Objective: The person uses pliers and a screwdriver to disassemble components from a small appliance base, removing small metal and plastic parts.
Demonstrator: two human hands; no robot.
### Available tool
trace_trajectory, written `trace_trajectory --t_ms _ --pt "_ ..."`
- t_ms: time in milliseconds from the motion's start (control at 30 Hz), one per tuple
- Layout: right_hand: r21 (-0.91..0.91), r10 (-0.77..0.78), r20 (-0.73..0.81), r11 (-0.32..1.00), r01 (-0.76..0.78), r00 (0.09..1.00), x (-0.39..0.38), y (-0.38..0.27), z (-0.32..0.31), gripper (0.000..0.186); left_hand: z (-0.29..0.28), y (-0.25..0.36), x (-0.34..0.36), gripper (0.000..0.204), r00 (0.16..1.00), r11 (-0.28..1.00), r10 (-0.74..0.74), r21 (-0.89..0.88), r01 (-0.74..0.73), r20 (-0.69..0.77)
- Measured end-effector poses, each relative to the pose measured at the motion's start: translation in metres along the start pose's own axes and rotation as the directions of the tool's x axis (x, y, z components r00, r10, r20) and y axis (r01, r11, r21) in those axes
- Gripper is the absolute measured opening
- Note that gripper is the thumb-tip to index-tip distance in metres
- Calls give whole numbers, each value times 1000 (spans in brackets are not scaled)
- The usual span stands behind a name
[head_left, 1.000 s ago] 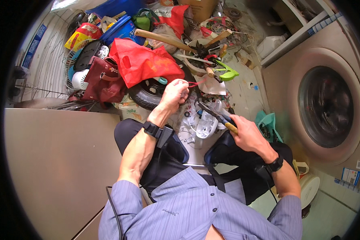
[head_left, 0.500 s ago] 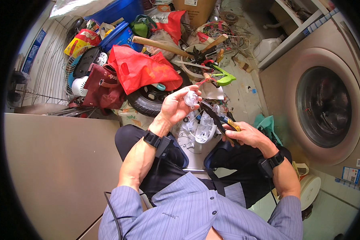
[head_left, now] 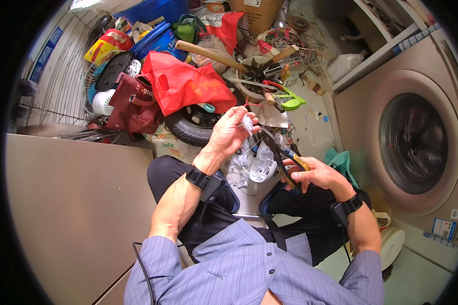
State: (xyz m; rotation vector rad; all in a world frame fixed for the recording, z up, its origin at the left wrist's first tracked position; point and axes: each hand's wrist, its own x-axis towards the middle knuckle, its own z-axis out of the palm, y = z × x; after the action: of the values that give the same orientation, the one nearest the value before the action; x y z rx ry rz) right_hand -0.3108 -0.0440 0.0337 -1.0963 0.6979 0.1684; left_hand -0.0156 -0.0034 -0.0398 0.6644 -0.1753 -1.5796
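Head view gives me one small whitish part point(head_left: 247, 123), pinched in the left hand point(head_left: 228, 133), whose fingers hide its full shape. Thin red wires point(head_left: 253, 105) show just beyond. The right hand point(head_left: 318, 175) grips one pair of pliers point(head_left: 275, 146), partly blocking a white housing point(head_left: 262, 165). Farther out, one red bag point(head_left: 185, 84) covers part of one tire point(head_left: 183, 127), near two wooden handles point(head_left: 211, 56).

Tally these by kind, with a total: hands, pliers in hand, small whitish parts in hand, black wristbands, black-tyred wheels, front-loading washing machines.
Hands: 2, left hand and right hand
Pliers in hand: 1
Small whitish part in hand: 1
Black wristbands: 2, left wristband and right wristband
Black-tyred wheel: 1
Washing machine: 1
Total: 8
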Motion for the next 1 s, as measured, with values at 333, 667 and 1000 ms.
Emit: trace_trajectory --t_ms 333,667,1000 --pt "-133 -78 -108 989 63 991 8 6 8 58 12 0 -3 27 989 996 -39 72 50 -142" --pt "-578 -354 -344 810 101 870 25 -5 36 36 35 -13 4 26 972 998 -15 56 29 -235" --pt "-426 -791 -494 581 694 360 2 -43 69 23 17 -8 5 48 984 986 -151 -83 144 -93"
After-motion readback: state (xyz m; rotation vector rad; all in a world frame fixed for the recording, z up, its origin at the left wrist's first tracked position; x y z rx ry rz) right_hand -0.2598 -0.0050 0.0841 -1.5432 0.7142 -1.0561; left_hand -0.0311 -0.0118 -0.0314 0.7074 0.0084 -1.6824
